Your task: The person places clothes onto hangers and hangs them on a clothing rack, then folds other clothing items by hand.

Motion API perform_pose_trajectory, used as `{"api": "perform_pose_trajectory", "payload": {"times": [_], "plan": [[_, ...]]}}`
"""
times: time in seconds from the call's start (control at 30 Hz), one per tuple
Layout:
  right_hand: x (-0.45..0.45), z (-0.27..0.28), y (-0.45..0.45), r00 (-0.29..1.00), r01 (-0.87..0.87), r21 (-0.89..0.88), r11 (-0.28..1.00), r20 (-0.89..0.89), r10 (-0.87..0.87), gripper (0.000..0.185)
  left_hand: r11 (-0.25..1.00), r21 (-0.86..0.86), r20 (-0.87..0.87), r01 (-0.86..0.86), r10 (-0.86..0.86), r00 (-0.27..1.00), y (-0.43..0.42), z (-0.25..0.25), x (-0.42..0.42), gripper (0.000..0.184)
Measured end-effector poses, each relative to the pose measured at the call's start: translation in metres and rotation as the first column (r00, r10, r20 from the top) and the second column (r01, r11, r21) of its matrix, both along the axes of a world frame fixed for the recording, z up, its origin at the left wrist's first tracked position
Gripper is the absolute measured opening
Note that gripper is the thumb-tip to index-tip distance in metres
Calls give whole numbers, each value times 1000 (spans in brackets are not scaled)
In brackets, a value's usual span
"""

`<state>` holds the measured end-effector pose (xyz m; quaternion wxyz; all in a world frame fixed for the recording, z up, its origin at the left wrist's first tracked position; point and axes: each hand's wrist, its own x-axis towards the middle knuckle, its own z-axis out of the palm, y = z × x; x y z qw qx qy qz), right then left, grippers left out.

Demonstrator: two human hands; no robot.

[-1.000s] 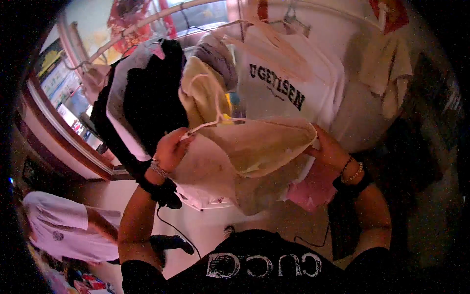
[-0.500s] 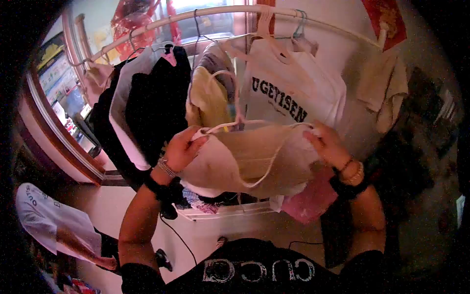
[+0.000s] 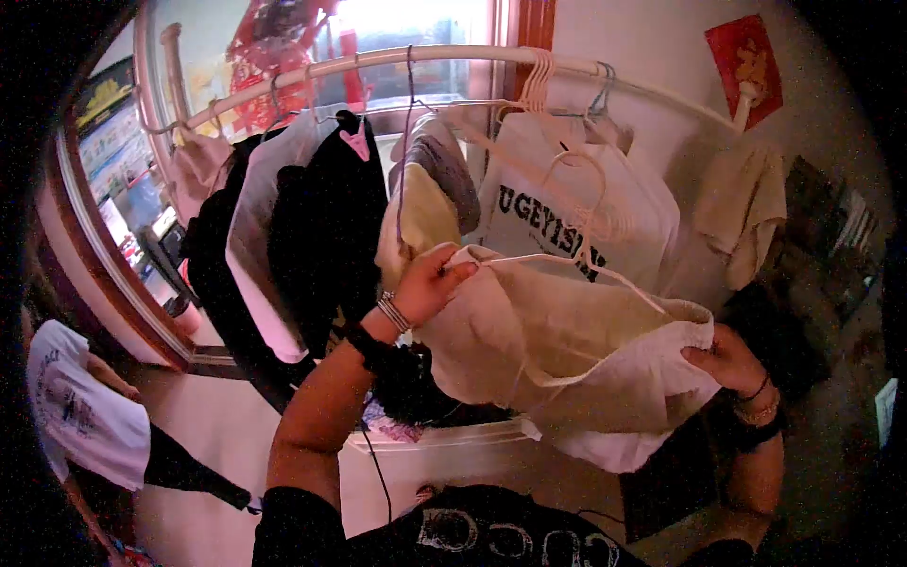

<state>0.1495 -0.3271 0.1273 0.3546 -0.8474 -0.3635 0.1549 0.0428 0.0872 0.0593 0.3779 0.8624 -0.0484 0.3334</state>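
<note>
A cream-coloured top (image 3: pixel 472 345) is stretched between my hands, its wide neck opening facing up. Inside the neck sits a pale clothes hanger (image 3: pixel 591 203), its hook pointing up and its bar slanting down to the right. My left hand (image 3: pixel 433 288) is closed on the left shoulder of the top, by the hanger's end. Lower on the right, my right hand (image 3: pixel 732 361) pinches the other shoulder's edge. Past the top, a white shirt with black lettering (image 3: pixel 567 180) hangs from the rail.
A curved clothes rail (image 3: pixel 453 55) runs across in front, bearing black clothes (image 3: pixel 316 217), a yellow garment (image 3: pixel 416 227) and several hangers. A beige cloth (image 3: pixel 742 208) hangs at its right end. On the far left is another person in a white T-shirt (image 3: pixel 90 402). A cable (image 3: pixel 378 472) hangs below.
The cream top has shifted right and now tilts, with its right side lower. My right hand has moved right and down. The other person on the left has changed posture.
</note>
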Motion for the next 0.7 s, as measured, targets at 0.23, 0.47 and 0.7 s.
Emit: {"api": "perform_pose_trajectory", "payload": {"times": [0.23,0.47,0.7], "plan": [[-39,27,-2,954,285,475,832,-220,-201,36,977,-201,45,76,-68,997,28,-7,47,39],[-50,67,62,937,323,569,756,-302,-174,37,943,-308,203,-125,193,960,42,-21,36,42],[-22,92,165,900,172,763,623,-379,217,33,965,202,431,-170,69,900,25,15,-19,37]]}}
